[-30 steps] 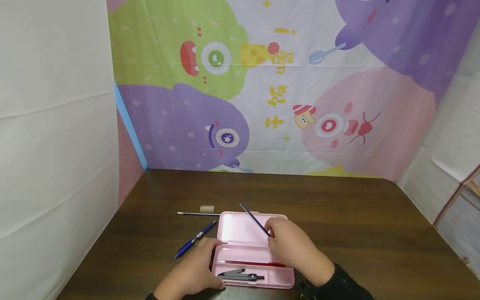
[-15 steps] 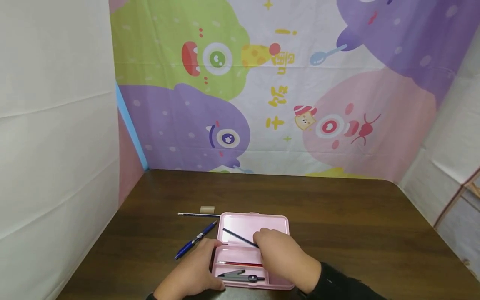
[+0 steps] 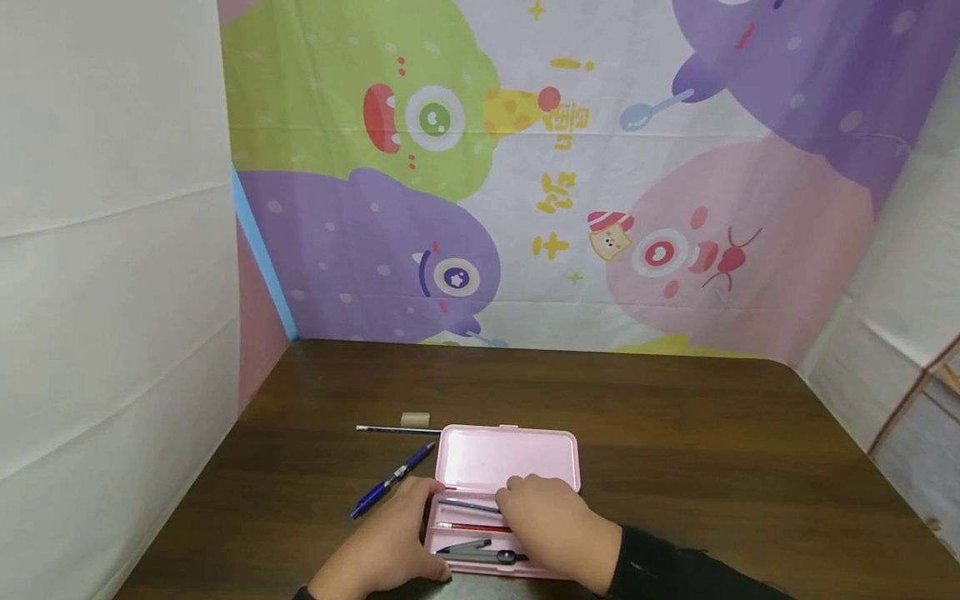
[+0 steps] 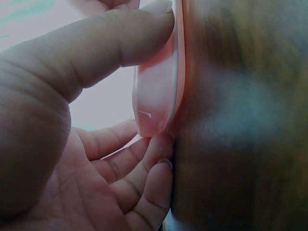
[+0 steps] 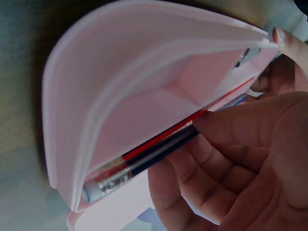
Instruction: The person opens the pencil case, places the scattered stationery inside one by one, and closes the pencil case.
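The pink pencil case [image 3: 507, 454] lies on the table with its lid folded back. My left hand [image 3: 397, 533] grips its left end, the thumb at the front edge and the fingers around the side, as the left wrist view confirms. With thumb and fingers, my right hand [image 3: 558, 529] pinches a dark blue pencil [image 5: 166, 148] with a metal-capped eraser end. That pencil [image 3: 468, 505] lies low in the long compartment, beside a red pencil [image 3: 472, 527]. A grey drawing compass [image 3: 472, 556] rests in the front compartment; the right hand hides the case's right part in the head view.
Left of the case, a blue pen [image 3: 392, 481] lies slanted on the brown table [image 3: 675, 433]. Behind it are another pencil [image 3: 397, 430], one end reaching the lid, and a small tan eraser-like block [image 3: 416, 419]. A cartoon-printed cloth [image 3: 555, 317] hangs behind the table.
My right hand has moved left and toward me, lowering the dark blue pencil from above the lid into the long compartment beside the red one. The left hand has stayed on the case.
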Motion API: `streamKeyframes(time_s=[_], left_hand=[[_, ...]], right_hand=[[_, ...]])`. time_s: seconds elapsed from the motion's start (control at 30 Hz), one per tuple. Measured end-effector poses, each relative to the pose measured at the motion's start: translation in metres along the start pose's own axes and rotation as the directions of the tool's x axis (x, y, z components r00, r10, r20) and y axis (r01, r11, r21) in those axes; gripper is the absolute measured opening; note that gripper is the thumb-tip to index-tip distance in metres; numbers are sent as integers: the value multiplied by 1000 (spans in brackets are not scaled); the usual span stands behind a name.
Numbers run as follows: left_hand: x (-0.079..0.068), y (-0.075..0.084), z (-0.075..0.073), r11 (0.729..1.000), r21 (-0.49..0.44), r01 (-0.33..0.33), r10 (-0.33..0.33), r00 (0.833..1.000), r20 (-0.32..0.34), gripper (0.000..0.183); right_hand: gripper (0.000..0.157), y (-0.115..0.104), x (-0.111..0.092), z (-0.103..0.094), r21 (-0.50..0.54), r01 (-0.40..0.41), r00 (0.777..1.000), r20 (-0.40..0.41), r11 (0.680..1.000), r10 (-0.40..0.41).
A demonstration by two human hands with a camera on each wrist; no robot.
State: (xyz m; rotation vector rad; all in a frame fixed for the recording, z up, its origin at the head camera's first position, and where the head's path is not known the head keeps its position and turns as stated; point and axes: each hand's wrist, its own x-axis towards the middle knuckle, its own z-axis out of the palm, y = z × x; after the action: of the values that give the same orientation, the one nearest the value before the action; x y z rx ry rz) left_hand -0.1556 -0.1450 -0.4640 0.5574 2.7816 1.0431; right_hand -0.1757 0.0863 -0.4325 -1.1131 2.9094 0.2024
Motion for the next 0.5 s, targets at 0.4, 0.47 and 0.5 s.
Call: streamKeyframes(time_s=[0.4,0.47,0.5], left_hand=[[0,0,-1,999,1,39,-39,999,25,95],[1,1,-2,999,2,40,-40,999,27,95],[1,1,-2,999,0,39,-39,999,28,95]], right_hand=[[24,-1,7,4,-37,12,1000,14,999,-12],[22,-2,9,4,-31,8,1000,21,999,-7],[21,-2,9,4,-28,6,1000,28,1000,-5]])
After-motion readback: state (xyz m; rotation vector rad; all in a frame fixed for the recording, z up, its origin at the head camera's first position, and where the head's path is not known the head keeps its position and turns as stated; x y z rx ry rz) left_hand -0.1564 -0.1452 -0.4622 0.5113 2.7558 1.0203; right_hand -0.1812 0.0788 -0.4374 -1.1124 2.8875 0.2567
